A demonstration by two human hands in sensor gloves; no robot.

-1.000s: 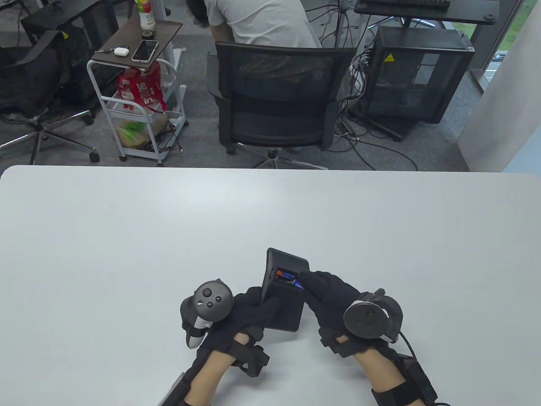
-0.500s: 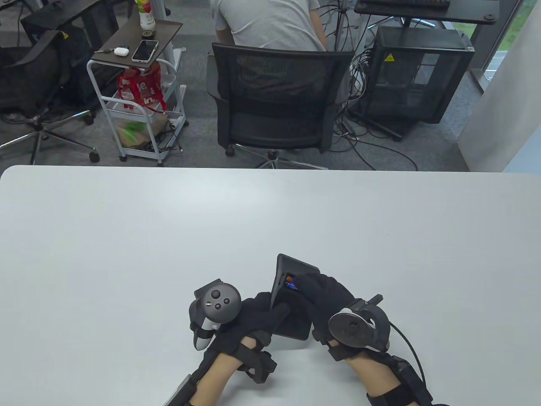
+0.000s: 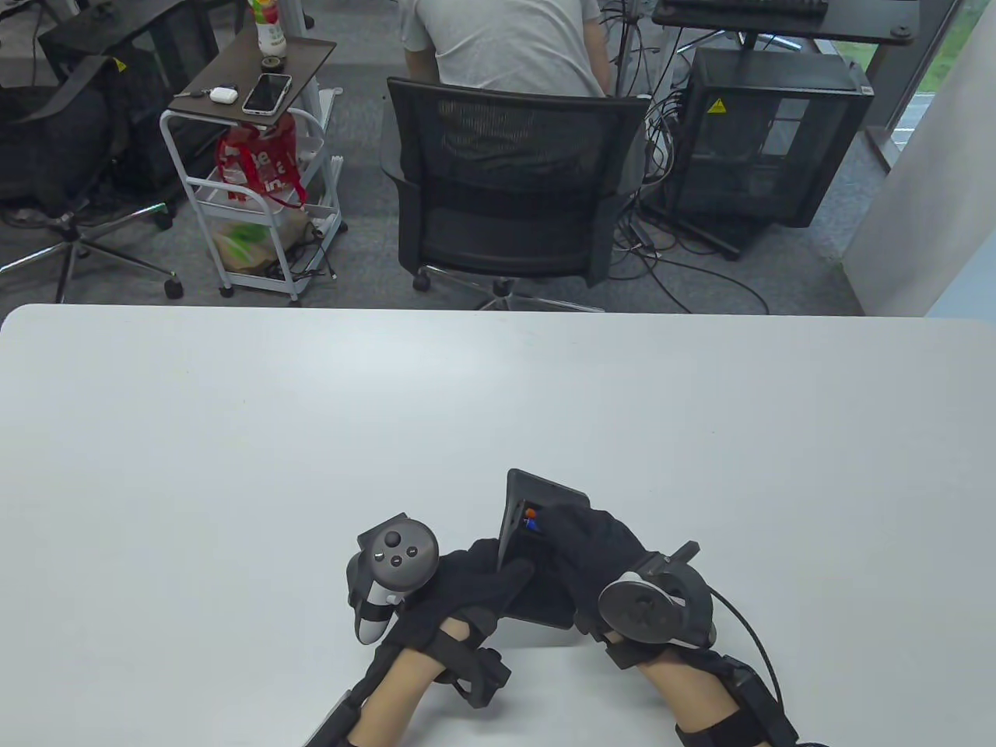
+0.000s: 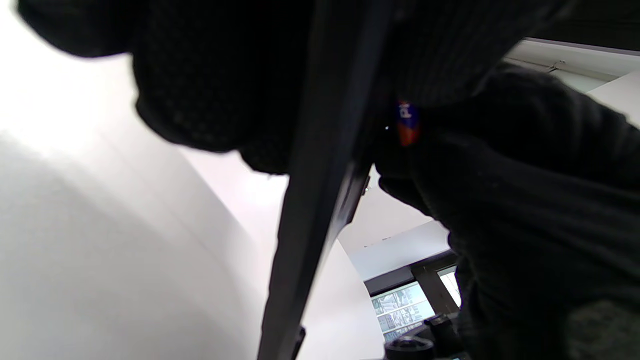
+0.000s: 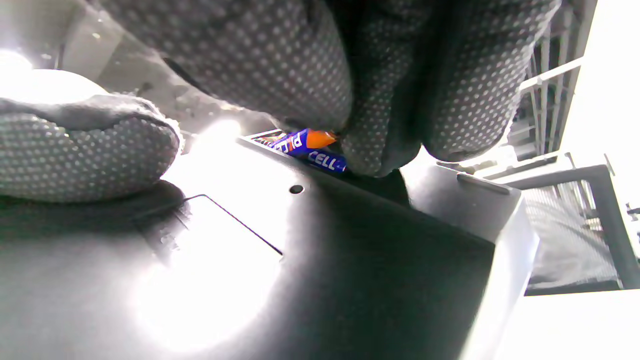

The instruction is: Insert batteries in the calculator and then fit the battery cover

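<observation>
In the table view we see the black calculator [image 3: 537, 560] at the lower centre of the frame, back side up and tilted, with its left edge raised above the white table [image 3: 233, 467]. The left hand [image 3: 467, 580] grips its left edge, thumb lying on the back. The right hand [image 3: 595, 545] rests on the back, and its fingers [image 3: 562, 520] press at the open battery compartment.

Only the right wrist view shows the details: 2 blue and orange batteries [image 5: 307, 149] lie in the compartment at the upper centre, under the dotted fingertips [image 5: 372, 150], with a small screw hole just below them. The left wrist view shows the calculator [image 4: 320, 200] only as a dark thin edge, with 1 battery end [image 4: 407, 122] visible.
</observation>
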